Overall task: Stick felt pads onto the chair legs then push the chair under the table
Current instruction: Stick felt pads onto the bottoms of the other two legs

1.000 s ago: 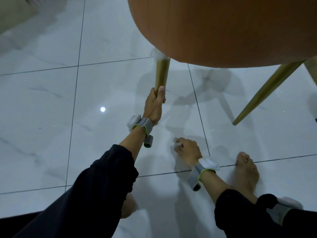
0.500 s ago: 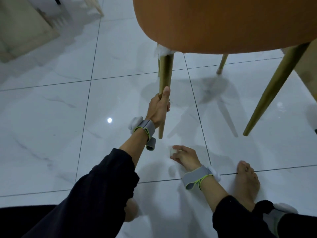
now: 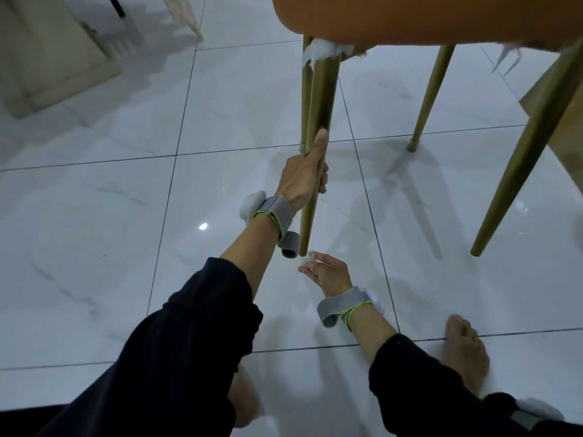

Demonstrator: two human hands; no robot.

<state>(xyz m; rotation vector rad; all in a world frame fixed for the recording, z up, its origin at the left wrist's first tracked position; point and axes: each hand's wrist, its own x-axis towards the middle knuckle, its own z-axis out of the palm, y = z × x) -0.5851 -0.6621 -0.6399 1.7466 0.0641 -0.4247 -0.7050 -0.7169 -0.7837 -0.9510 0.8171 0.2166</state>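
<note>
The chair [image 3: 441, 17] has been tipped further over the last second, so the front leg [image 3: 315, 146] is now lifted clear of the floor [image 3: 94, 247]. It is gripped mid-shaft by the left hand [image 3: 303, 181]. The pad [image 3: 308, 258], pinched in the right hand [image 3: 328, 272], has been raised from the tiles to just under the leg's tip (touching or not cannot be told). Pressing it on appears to be next.

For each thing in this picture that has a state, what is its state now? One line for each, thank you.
chair: tilted, near legs off the floor
held leg: raised, tip bare
left hand: grips the held leg
right hand: pinches the felt pad
felt pad: just below the leg tip, not yet stuck
far legs: tips on the floor
</note>
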